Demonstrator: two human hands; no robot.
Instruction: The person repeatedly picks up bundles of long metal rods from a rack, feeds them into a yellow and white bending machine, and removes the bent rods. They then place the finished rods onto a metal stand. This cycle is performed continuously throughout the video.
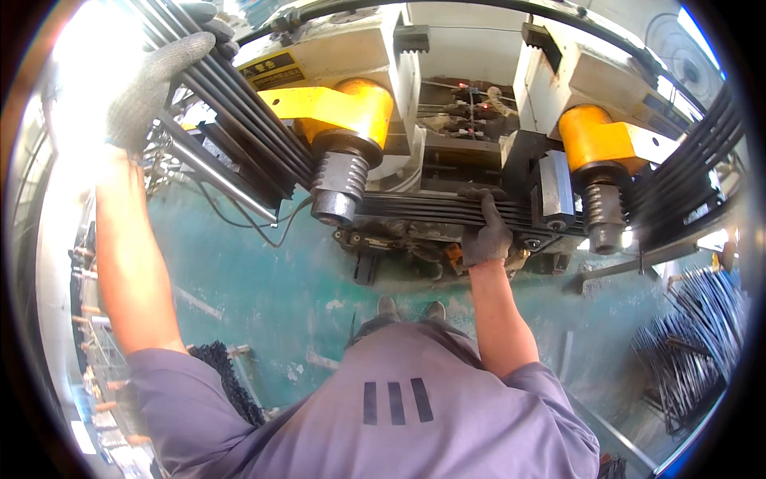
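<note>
The gloved left hand (152, 88) wraps its grip around the dark bars (235, 100) at upper left — from there their long axis slants down rightward to the left yellow bracket (359, 112). Between that and the right yellow bracket (586, 136) they lie crosswise before the body, where the right hand (488, 231) (also gloved) closes around them — the nearer hand to their middle.

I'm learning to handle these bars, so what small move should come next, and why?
Perhaps a light squeeze with the right hand to keep the dark bars together: it holds them between the left yellow arm and the right yellow arm, while the left hand grasps them at upper left.
</note>
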